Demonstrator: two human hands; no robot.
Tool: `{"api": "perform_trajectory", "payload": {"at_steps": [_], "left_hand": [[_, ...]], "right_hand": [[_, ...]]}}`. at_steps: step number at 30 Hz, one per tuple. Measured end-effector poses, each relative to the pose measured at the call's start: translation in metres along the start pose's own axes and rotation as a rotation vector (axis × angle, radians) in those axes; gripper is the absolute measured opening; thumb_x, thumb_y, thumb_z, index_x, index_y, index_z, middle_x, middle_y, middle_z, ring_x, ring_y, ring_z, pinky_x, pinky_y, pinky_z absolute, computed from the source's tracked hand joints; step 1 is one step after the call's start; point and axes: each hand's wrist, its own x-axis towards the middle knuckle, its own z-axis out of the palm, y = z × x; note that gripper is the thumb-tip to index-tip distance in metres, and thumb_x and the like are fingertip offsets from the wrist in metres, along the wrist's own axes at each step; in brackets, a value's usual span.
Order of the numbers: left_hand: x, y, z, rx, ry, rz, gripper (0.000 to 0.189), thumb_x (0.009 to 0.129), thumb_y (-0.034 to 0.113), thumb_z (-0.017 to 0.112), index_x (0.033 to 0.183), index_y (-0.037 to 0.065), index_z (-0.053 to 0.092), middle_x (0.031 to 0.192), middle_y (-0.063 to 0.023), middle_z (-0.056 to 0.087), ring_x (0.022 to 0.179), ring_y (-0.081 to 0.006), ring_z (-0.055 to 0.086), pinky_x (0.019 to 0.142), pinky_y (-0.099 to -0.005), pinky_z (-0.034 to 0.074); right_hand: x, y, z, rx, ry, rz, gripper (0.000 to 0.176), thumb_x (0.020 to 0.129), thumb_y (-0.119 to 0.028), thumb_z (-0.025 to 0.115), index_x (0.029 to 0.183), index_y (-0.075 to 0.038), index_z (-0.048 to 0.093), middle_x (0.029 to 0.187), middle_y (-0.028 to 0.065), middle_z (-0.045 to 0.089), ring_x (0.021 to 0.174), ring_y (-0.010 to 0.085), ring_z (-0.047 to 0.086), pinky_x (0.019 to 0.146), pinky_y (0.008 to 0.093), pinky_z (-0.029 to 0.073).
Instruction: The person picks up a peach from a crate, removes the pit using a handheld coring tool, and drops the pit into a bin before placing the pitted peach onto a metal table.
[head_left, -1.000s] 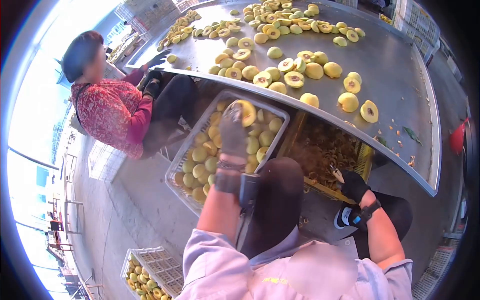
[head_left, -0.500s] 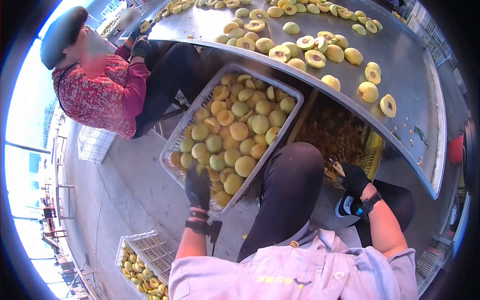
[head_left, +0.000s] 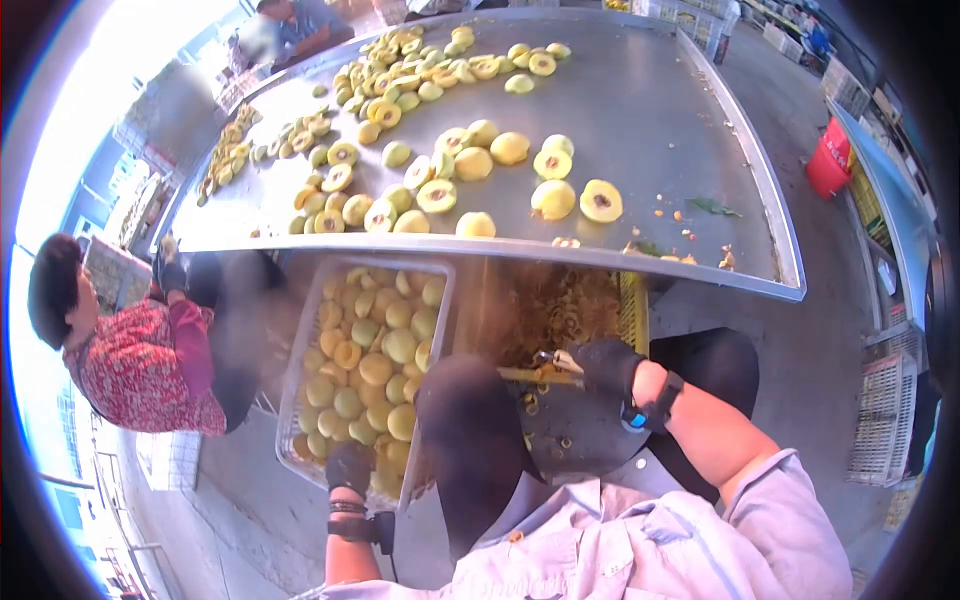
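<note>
My left hand [head_left: 351,467], in a dark glove, is over the near end of a white crate [head_left: 449,300] full of whole yellow-green fruit [head_left: 375,369]. Its fingers are blurred among the fruit, so their pose is unclear. Near my right knee, my right hand [head_left: 603,368], also gloved, is closed around a small tool [head_left: 546,356] with a metal tip. Beneath and beyond the tool, a yellow crate [head_left: 634,312] contains brown scraps [head_left: 567,300].
A metal table [head_left: 650,120] with raised edges carries halved fruit [head_left: 437,196] and scraps. At the left sits a person in a red patterned top [head_left: 140,370]. A red bucket [head_left: 829,165] stands at the right, near stacked crates [head_left: 880,415].
The view has turned, showing more of the table and its far side. My left hand remains at the crate's near end. My right hand still holds the tool.
</note>
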Motion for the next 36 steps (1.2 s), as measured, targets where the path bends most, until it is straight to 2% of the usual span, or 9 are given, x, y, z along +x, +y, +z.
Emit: {"api": "perform_trajectory", "payload": {"at_steps": [3,7,15,19,22,24,28,31,36], "left_hand": [[0.081,0.011,-0.031,0.392,0.606,0.403,0.019,0.090,0.021,0.049,0.101,0.008,0.056,0.095,-0.0098,0.061,0.084,-0.0276,0.059,0.070,-0.0354,0.048],[0.180,0.132,-0.145,-0.833,0.488,0.371,0.032,0.089,0.017,0.053,0.117,0.001,0.049,0.108,-0.0092,0.056,0.094,-0.0251,0.058,0.076,-0.0340,0.049],[0.327,0.237,-0.158,-0.303,0.318,0.051,0.046,0.078,0.039,0.065,0.103,0.001,0.059,0.098,-0.0225,0.063,0.095,-0.0371,0.059,0.083,-0.0416,0.047],[0.323,0.244,-0.168,-0.420,0.304,0.130,0.035,0.073,0.027,0.074,0.092,0.000,0.064,0.082,-0.0148,0.068,0.077,-0.0275,0.065,0.070,-0.0353,0.051],[0.330,0.233,-0.147,-1.094,0.233,0.311,0.029,0.075,0.021,0.073,0.092,-0.001,0.065,0.078,-0.0070,0.067,0.073,-0.0148,0.063,0.065,-0.0273,0.049],[0.266,0.259,-0.187,-1.628,-0.059,0.393,0.034,0.079,0.013,0.069,0.106,-0.001,0.055,0.096,-0.0091,0.064,0.083,-0.0123,0.061,0.069,-0.0260,0.050],[0.172,0.287,-0.183,-1.644,0.037,0.447,0.033,0.086,0.013,0.060,0.117,0.003,0.052,0.102,-0.0035,0.061,0.088,-0.0113,0.059,0.075,-0.0257,0.048],[0.129,0.300,-0.164,-1.323,0.324,0.704,0.033,0.092,0.009,0.050,0.123,0.001,0.046,0.110,-0.0065,0.057,0.097,-0.0149,0.055,0.084,-0.0288,0.046],[0.120,0.311,-0.147,-1.844,0.099,0.583,0.022,0.095,0.013,0.049,0.114,0.001,0.051,0.099,-0.0028,0.055,0.090,-0.0091,0.050,0.080,-0.0244,0.044]], "right_hand": [[-0.013,0.009,0.000,0.014,0.135,-0.047,0.024,0.077,-0.014,0.059,0.098,-0.005,0.053,0.087,0.0197,0.062,0.083,0.0368,0.060,0.069,0.0457,0.047],[-0.019,0.009,-0.022,0.051,0.168,-0.049,0.025,0.077,-0.014,0.059,0.099,-0.005,0.052,0.086,0.0186,0.062,0.082,0.0366,0.061,0.069,0.0454,0.047],[-0.020,0.019,-0.043,0.127,0.253,-0.043,0.026,0.078,-0.017,0.059,0.100,-0.005,0.051,0.081,0.0168,0.062,0.078,0.0343,0.062,0.065,0.0445,0.048],[-0.010,0.022,-0.044,0.269,0.506,-0.105,0.031,0.080,-0.022,0.064,0.100,-0.003,0.051,0.076,0.0206,0.061,0.069,0.0387,0.060,0.060,0.0434,0.047],[-0.001,0.013,-0.054,0.492,0.854,-0.248,0.033,0.080,-0.020,0.067,0.103,-0.003,0.052,0.079,0.0218,0.060,0.073,0.0394,0.060,0.062,0.0419,0.048],[-0.001,0.006,-0.068,0.625,0.937,-0.190,0.032,0.081,-0.018,0.065,0.106,-0.002,0.054,0.087,0.0222,0.061,0.080,0.0394,0.060,0.068,0.0423,0.048],[0.018,0.006,-0.071,0.387,1.268,-0.387,0.029,0.083,-0.013,0.062,0.108,-0.001,0.055,0.095,0.0214,0.062,0.087,0.0385,0.060,0.075,0.0405,0.048],[0.016,0.004,-0.057,0.277,1.213,-0.191,0.026,0.083,-0.009,0.061,0.107,0.000,0.055,0.100,0.0191,0.060,0.091,0.0356,0.059,0.079,0.0397,0.047],[0.017,-0.020,-0.063,0.230,1.149,-0.312,0.025,0.083,-0.008,0.060,0.105,0.001,0.055,0.094,0.0181,0.057,0.088,0.0358,0.055,0.076,0.0410,0.044]]}}
